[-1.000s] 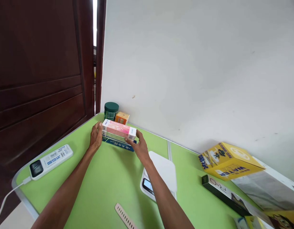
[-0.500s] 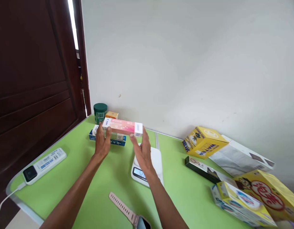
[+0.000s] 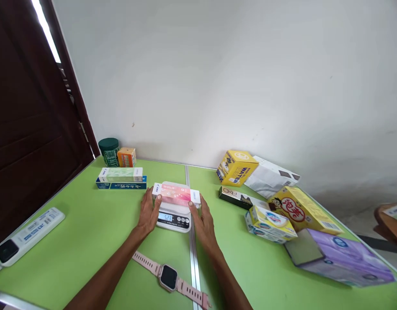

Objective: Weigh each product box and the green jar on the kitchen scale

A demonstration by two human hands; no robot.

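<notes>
A pink and white box (image 3: pixel 176 194) lies flat on a small white kitchen scale (image 3: pixel 172 219) whose display shows digits. My left hand (image 3: pixel 149 214) has its fingertips against the box's left end. My right hand (image 3: pixel 203 220) presses the right end, so the box is clasped between the two hands. Both forearms reach in from the bottom of the picture over the green table (image 3: pixel 88 232). A pink smartwatch (image 3: pixel 168 277) lies just in front of the scale, between my arms.
A pale green box (image 3: pixel 121 175) is stacked on a blue box (image 3: pixel 121 185) at back left, behind them a green jar (image 3: pixel 109 151) and an orange box (image 3: pixel 127 157). A remote (image 3: pixel 26 234) lies far left. Several boxes and a purple pack (image 3: pixel 343 258) crowd the right.
Both hands carried the pink box off the stack at back left, to the right and down onto the scale. The camera view swung right.
</notes>
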